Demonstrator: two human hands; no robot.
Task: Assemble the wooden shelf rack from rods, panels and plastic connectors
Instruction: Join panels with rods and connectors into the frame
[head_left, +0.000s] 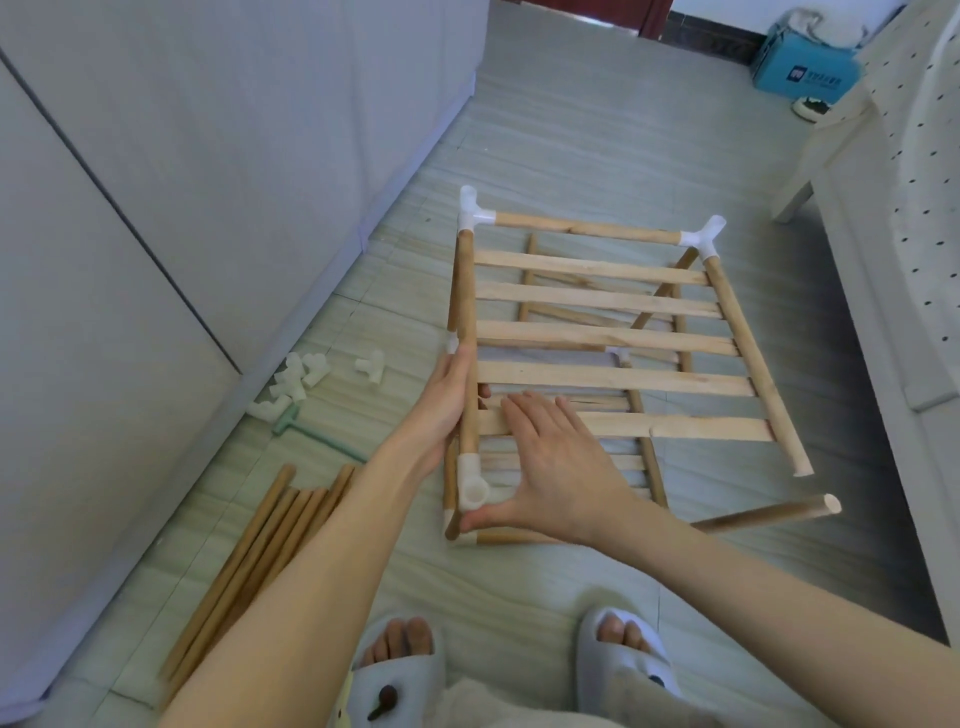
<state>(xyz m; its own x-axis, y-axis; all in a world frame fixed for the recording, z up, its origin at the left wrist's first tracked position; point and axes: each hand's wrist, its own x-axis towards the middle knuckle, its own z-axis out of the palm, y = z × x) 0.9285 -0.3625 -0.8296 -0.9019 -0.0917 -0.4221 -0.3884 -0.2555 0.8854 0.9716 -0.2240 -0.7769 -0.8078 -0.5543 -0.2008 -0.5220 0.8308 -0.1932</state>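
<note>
While left hand (451, 400) grips the slatted panel's (613, 340) side rod (466, 332), right hand (558, 462) lies spread on slats, thumb under white corner connector (474, 491).

Left hand (447, 400) fingers hidden behind side rod (466, 343); blue box (802, 65) print unreadable.

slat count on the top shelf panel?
5 on the top panel: four clear across its far and middle parts, the fifth nearest, partly under the right hand. Slats lower down are excluded.
</note>
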